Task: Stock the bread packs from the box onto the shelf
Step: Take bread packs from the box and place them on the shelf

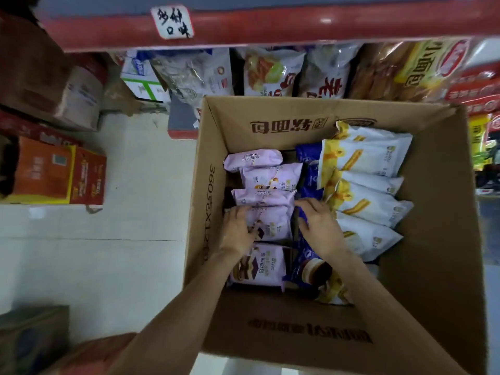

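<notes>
From above, an open cardboard box (433, 239) sits on the pale tiled floor (121, 253) in front of a red shelf (270, 25). Inside the box the bread packs lie in three rows: purple packs (270, 174) on the left, blue packs (311, 169) down the middle, and white-and-yellow packs (362, 158) on the right.

Both bare arms reach down into the box. The left hand (238, 231) lies against the left edge of one purple pack (273, 226), fingers spread over its wrapper and the thumb on its face. The right hand (320, 226) rests in the middle row, fingers curled over the top of a blue pack (304, 255), just beside the purple one. Whether either hand has a firm grip I cannot tell; both look loosely closed around the packs' edges.

On the shelf behind the box stand bags of bread (324, 74), and a handwritten label (172, 21) hangs on the shelf's front rail. Cartons (59, 171) are stacked on the floor to the left.
</notes>
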Demonstrator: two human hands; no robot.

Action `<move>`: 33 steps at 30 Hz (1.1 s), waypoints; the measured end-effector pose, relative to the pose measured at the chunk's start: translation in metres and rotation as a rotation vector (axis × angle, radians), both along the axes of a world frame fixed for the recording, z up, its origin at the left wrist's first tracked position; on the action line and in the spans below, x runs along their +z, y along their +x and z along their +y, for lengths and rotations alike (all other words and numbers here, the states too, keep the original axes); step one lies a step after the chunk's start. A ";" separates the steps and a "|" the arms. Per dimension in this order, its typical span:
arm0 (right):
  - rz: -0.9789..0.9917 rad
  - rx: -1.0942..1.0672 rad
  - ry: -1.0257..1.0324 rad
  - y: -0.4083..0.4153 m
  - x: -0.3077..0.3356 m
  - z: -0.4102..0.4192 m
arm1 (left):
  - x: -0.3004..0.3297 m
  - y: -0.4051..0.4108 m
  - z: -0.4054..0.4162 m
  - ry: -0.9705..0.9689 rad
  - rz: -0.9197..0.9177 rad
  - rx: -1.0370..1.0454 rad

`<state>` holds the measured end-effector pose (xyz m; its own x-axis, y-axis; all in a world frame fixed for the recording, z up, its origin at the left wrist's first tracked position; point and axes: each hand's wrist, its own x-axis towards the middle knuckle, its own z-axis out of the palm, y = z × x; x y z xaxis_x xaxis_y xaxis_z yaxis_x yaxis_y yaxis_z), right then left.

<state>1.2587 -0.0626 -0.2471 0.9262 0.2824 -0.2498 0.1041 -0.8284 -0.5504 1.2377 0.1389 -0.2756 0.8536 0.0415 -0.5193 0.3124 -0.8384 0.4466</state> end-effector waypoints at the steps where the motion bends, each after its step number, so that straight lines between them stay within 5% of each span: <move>1: -0.007 0.026 -0.010 0.008 -0.008 0.006 | -0.011 0.002 0.001 0.014 -0.009 -0.027; 11: 0.205 0.331 -0.408 0.071 -0.086 0.062 | -0.067 0.008 -0.001 0.502 -0.038 -0.454; 16: 0.198 0.345 -0.503 0.064 -0.100 0.068 | -0.066 0.011 -0.007 0.441 0.038 -0.461; 23: 0.142 0.020 -0.224 0.047 -0.028 0.031 | -0.031 0.006 -0.007 0.427 -0.136 -0.420; 30: 0.125 -0.527 0.203 0.034 0.079 -0.050 | 0.061 -0.002 -0.008 0.102 -0.438 -0.282; 33: 0.248 -0.675 0.378 0.032 0.112 -0.077 | 0.104 -0.004 -0.012 -0.052 -0.301 -0.201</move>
<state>1.2911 -0.1398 -0.1351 0.8574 -0.2104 -0.4697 -0.5130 -0.4224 -0.7472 1.2336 0.1268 -0.1714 0.9571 -0.1625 -0.2401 -0.0082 -0.8431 0.5376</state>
